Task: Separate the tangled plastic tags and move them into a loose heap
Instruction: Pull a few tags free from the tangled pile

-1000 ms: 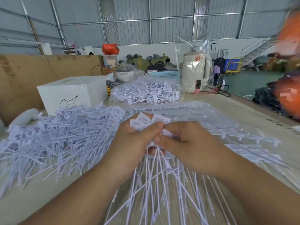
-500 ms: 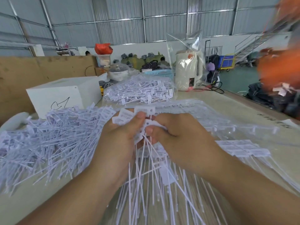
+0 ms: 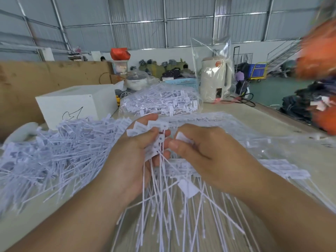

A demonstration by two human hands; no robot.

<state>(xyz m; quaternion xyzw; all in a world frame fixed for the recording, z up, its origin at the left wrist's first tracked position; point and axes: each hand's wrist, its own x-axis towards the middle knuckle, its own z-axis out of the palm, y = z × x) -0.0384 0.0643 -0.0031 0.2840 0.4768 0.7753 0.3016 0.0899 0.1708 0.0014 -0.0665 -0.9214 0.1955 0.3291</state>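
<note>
My left hand (image 3: 132,157) grips a bunch of white plastic tags (image 3: 156,142) by their flat heads, with the thin tails fanning down toward me over the table. My right hand (image 3: 209,153) pinches one tag head (image 3: 182,138) between thumb and fingers, just right of the bunch. A loose heap of separated tags (image 3: 54,155) covers the table at my left. A flat layer of tags in clear plastic (image 3: 245,142) spreads under and to the right of my hands.
A clear bag full of tags (image 3: 160,103) lies behind my hands. A white box (image 3: 76,104) stands at the back left, a bagged kettle (image 3: 215,82) at the back right. A cardboard wall (image 3: 27,82) lines the left. Orange blurred shapes (image 3: 320,57) fill the right edge.
My hands have drawn slightly apart. The right hand has pulled one tag head away from the bunch that the left hand grips. The camera has shifted a little.
</note>
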